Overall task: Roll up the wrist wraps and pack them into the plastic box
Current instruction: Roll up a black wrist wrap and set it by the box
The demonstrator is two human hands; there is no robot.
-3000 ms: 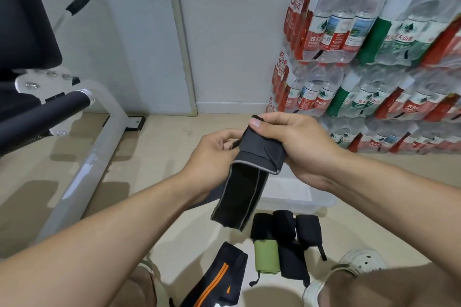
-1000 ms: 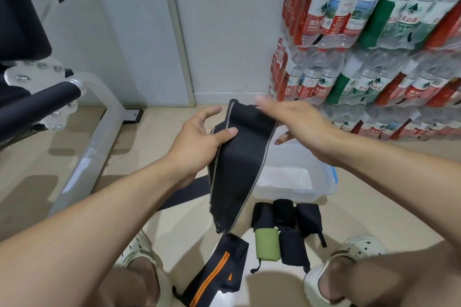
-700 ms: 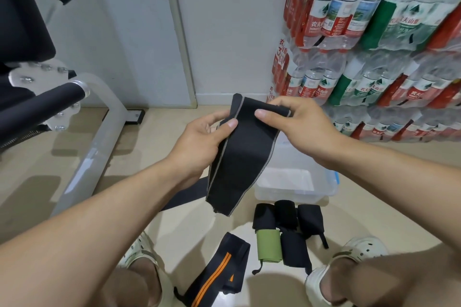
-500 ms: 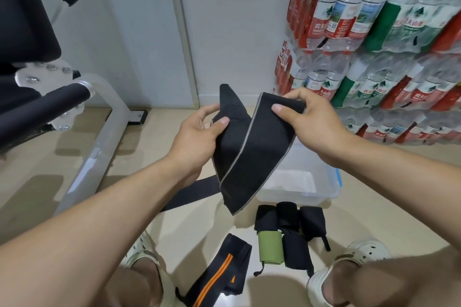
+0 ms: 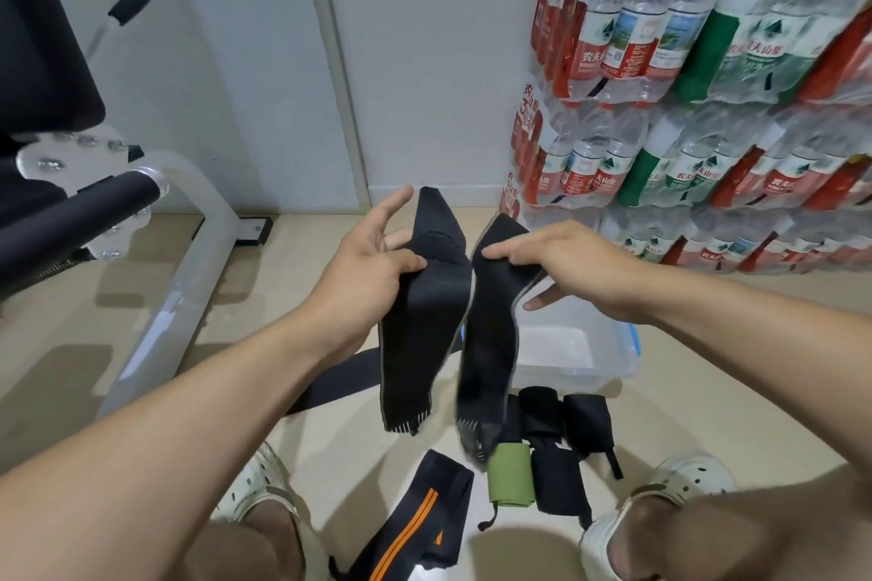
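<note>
Black wrap (image 5: pixel 427 326), folded half a second ago, now hangs in two separate lengths above the clear box (image 5: pixel 573 351). Left hand (image 5: pixel 363 269) pinches one length; right hand (image 5: pixel 566 259) pinches the other. Rolling has not begun.

Plastic box (image 5: pixel 608 344) half behind wraps (image 5: pixel 490 335)

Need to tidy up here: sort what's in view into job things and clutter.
Job: black grey-edged wrist wrap in both hands; clear plastic box; rolled black and green wraps; black orange-striped wrap.
Clutter: shrink-wrapped water bottle packs; white-framed gym bench.
</note>
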